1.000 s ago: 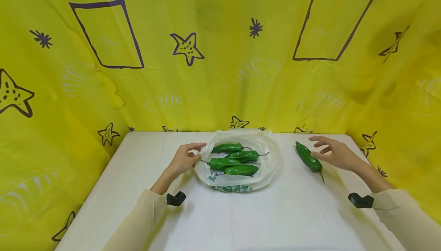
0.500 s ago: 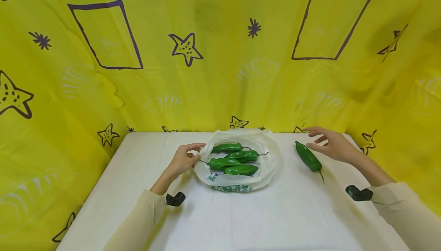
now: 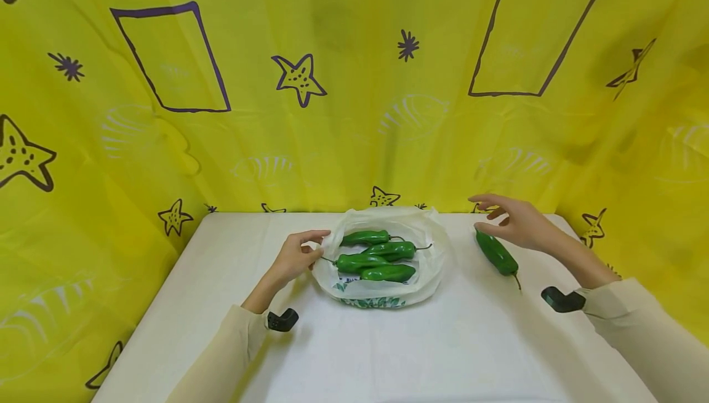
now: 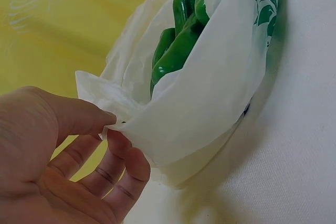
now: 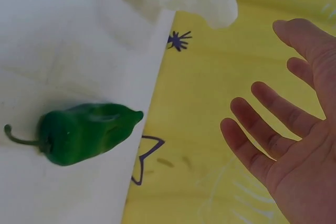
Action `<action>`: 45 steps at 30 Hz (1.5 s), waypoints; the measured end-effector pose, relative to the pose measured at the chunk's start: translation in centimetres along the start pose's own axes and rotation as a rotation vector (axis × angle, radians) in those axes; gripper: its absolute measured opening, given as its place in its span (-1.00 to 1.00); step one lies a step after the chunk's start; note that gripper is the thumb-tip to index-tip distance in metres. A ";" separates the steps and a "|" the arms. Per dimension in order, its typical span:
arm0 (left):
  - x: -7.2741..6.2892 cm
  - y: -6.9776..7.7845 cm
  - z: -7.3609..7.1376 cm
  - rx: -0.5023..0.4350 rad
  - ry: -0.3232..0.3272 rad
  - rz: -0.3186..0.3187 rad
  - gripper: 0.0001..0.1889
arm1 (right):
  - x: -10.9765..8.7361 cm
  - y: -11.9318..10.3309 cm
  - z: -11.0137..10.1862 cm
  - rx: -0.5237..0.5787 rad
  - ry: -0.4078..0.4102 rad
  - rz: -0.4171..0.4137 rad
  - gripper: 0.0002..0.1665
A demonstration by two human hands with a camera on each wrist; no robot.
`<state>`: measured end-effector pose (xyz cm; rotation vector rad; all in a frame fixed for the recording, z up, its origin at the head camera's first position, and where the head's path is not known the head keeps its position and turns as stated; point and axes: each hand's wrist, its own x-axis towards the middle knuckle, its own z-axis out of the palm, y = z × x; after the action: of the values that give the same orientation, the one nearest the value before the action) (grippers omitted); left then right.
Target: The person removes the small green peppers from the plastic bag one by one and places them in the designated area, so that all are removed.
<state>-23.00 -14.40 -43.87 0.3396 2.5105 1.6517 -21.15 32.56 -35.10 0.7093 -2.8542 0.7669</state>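
Observation:
My left hand (image 3: 296, 255) pinches the left rim of a white plastic bag (image 4: 194, 114) between thumb and fingers. Its mouth is spread wide, and several green peppers (image 3: 390, 250) lie inside. Green leaf print shows on the bag's front. On the table to the right lies a single green pepper (image 5: 86, 132), its stem toward the front. Above the far tip of that pepper, my right hand (image 3: 517, 221) hovers with fingers spread and nothing held. The right wrist view shows its palm apart from the pepper.
A white table (image 3: 421, 347) carries the bag and the lone pepper. Yellow curtain (image 3: 354, 138) with printed stars and frames hangs close behind the table's back edge and along both sides.
My right hand has moved left and back, from beside the lone pepper to above its far tip. The left hand keeps its grip on the bag, and the peppers have not moved.

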 end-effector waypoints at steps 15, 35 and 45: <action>-0.1 -0.1 0.1 0.022 0.012 0.024 -0.55 | 3.5 -3.7 0.9 0.035 -0.060 -0.076 -0.34; 0.0 -0.2 -0.1 0.009 0.000 0.007 -0.54 | 9.1 -7.9 4.4 0.118 -0.318 -0.181 -0.29; -0.1 -0.1 -0.3 0.014 0.005 -0.019 -0.53 | 11.0 -10.0 7.1 0.137 -0.444 -0.175 -0.29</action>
<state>-22.99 -14.75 -43.87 0.3125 2.5220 1.6311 -26.14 16.86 -34.42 1.2754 -3.0757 0.8787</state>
